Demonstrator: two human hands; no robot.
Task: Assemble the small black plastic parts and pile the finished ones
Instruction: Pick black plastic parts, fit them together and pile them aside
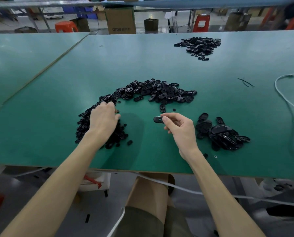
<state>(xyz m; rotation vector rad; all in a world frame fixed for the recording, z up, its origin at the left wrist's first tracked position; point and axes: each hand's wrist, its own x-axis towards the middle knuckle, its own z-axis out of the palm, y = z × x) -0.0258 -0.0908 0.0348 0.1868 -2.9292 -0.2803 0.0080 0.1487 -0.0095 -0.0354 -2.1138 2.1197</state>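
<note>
Pinching an oval shell (158, 119) in the right hand (180, 129); dipping the left hand (103, 117) into the small-parts heap (84, 124), grip indiscernible; risking a fumbled pick scattering loose parts.

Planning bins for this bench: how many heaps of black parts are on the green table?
3: a long arc curving from the left hand towards the middle, a near heap beside the right hand, a far heap at the far right.
</note>
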